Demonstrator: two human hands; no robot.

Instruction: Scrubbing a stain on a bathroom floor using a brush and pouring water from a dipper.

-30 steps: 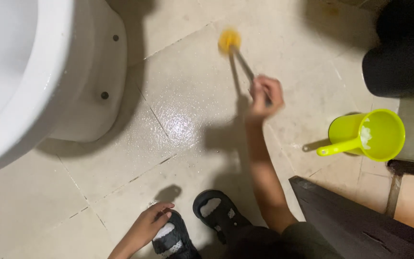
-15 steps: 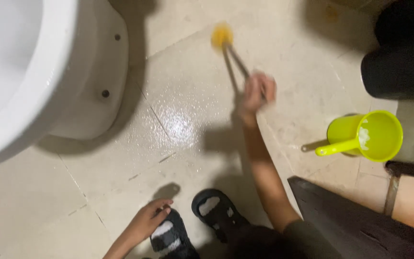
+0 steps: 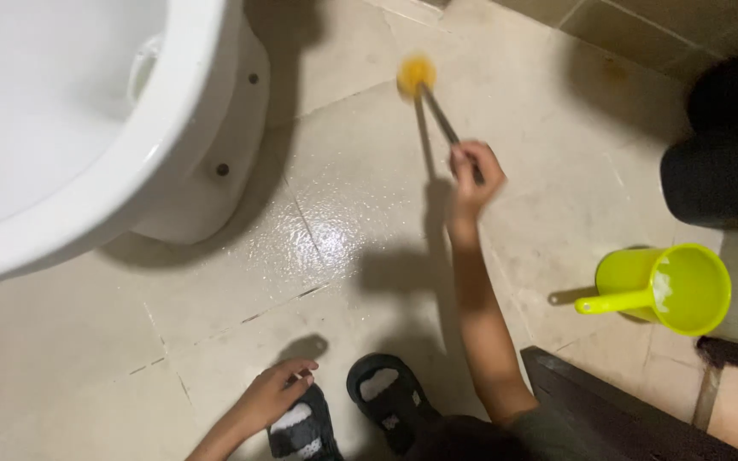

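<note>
One brush [image 3: 417,75] is in play, a yellow-headed scrubber on a thin dark handle, its head down on the pale tiled floor [image 3: 343,213] a little beyond the toilet base [image 3: 215,171]. My right hand [image 3: 471,171] is closed in a full grip around the upper end of the handle, arm stretched forward. Compared with a second ago, the head has travelled left along the tile, toward the toilet, and the hand has followed it; the blur on the bristles fits a scrubbing stroke. Judgement: scrubbing is mid-course, with the wet sheen on the tile nearer the toilet marking ground already wetted.

Left hand [image 3: 271,394] hangs low by my left sandal [image 3: 301,427], fingers loosely curled, holding nothing that I can see; it has barely shifted. The right sandal [image 3: 386,401] sits just beside it.

Lime-green dipper [image 3: 672,288] with foamy liquid stands well apart to the right, unmoved. Dark bin-like object [image 3: 728,162] at far right, dark board [image 3: 608,410] at lower right.
</note>
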